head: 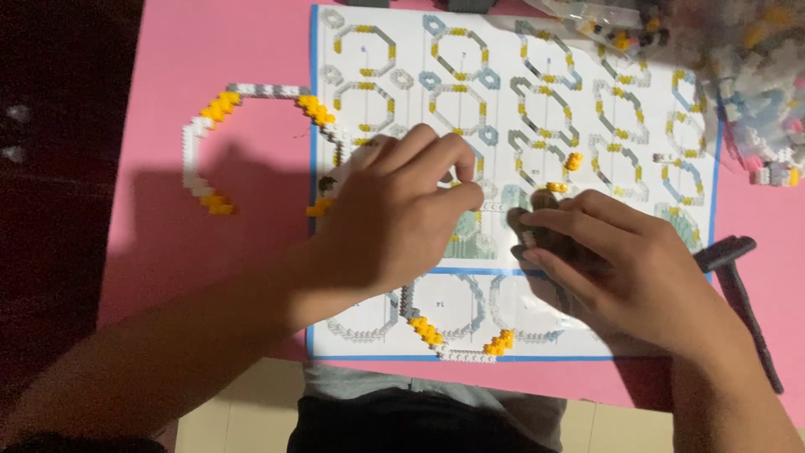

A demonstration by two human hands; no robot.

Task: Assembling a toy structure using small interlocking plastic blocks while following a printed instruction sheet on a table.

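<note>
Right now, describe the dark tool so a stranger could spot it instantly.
Start at the pink table and find the white instruction sheet. Just beyond its right edge, by the right hand, lies the dark grey tool. It is the only plain, long-handled, hammer-shaped item there, unlike the small coloured bricks.

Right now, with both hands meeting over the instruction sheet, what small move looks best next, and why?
Probably press the two held bits together. The left hand and right hand pinch small brick pieces almost fingertip to fingertip over the instruction sheet, beside the white-and-yellow brick ring. The pieces themselves are mostly hidden.
</note>
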